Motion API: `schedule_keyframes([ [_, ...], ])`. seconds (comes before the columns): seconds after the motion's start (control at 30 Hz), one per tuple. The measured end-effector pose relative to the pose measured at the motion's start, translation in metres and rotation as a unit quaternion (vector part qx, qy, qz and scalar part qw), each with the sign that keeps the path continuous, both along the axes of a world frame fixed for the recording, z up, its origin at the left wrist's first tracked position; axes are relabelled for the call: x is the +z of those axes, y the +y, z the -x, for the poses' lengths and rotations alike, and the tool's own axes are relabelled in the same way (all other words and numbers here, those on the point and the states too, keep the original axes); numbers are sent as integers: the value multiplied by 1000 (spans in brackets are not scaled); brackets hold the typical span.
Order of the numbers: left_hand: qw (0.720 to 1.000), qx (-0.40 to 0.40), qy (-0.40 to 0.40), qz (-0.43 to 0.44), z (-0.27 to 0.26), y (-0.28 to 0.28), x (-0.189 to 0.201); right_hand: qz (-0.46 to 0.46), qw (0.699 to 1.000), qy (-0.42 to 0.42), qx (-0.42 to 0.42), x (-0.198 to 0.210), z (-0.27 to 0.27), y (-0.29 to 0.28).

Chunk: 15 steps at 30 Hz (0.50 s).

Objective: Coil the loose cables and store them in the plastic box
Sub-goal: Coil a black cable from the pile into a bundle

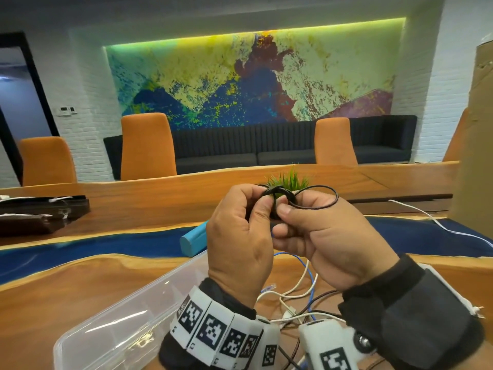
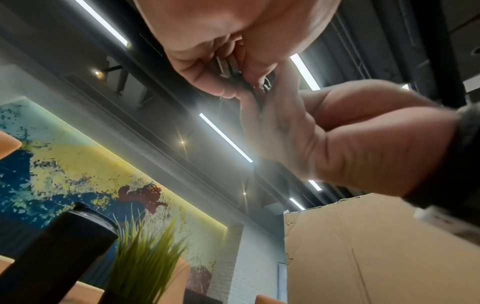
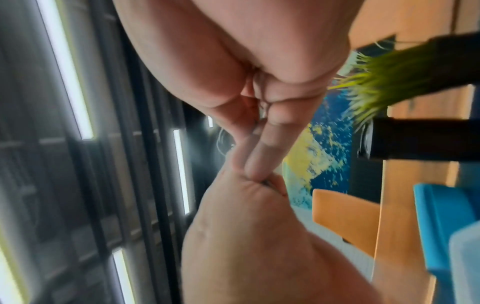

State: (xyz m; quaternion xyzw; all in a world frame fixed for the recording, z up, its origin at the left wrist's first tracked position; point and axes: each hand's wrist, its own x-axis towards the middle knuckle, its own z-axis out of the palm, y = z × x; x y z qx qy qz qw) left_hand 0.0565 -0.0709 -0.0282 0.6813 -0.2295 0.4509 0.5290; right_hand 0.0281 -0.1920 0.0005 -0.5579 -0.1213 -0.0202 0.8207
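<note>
Both hands are raised in front of me over the table and meet on a thin black cable (image 1: 332,194) wound into a small coil. My left hand (image 1: 262,202) pinches the bundled part of the coil between thumb and fingers. My right hand (image 1: 289,208) pinches the same bundle from the right, and one loose loop arcs out above it. The clear plastic box (image 1: 120,316) lies on the table at lower left, under my left wrist. In the left wrist view the black cable (image 2: 228,67) shows between curled fingers. The right wrist view is blurred; the cable hardly shows there.
A tangle of white, blue and brown cables (image 1: 306,292) lies on the wooden table below my hands. A blue case (image 1: 193,240) rests behind the box. A white cable (image 1: 440,225) trails right toward a tall cardboard box (image 1: 477,129). Beyond stand a green plant (image 1: 289,178) and dark trays (image 1: 40,212).
</note>
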Motion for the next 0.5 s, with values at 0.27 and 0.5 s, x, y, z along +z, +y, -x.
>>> schedule_keyframes([
  [0.27,999,22,-24,-41,-1,-1,-5,189,966,-82,-158,2,4,2],
  [0.5,989,-33,123,79,-12,25,17,165,986,-31,-11,5,5,-24],
])
